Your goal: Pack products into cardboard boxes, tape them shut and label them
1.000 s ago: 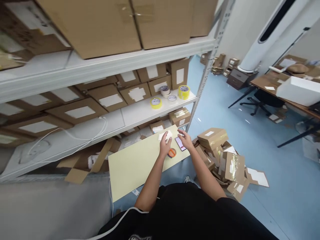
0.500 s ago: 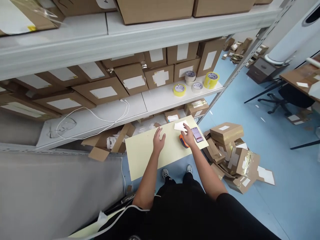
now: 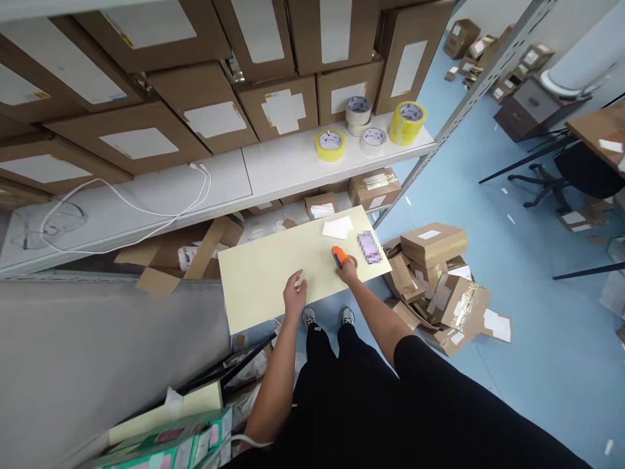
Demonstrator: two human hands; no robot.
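In the head view, my right hand (image 3: 347, 271) is closed around an orange and blue tape dispenser (image 3: 340, 255) over the right half of a pale yellow board (image 3: 258, 273). Part of a tape roll shows beside the fingers. My left hand (image 3: 295, 296) is at the board's near edge, its fingers loosely curled and apart, with nothing in them. White paper pieces (image 3: 336, 227) lie on the board beyond the dispenser. A phone (image 3: 370, 246) with a blurred screen lies to the right of it.
Behind the board stands a metal shelf (image 3: 280, 156) with cardboard boxes (image 3: 278, 111), yellow tape rolls (image 3: 330, 146), white tape rolls (image 3: 374, 140) and a white cable (image 3: 146, 210). Cartons (image 3: 434, 244) are heaped on the floor at right. A green printed package (image 3: 195, 436) is at lower left.
My right hand has come down from above the papers and taken hold of the tape dispenser. My left hand has moved nearer the board's front edge. The camera view has shifted.
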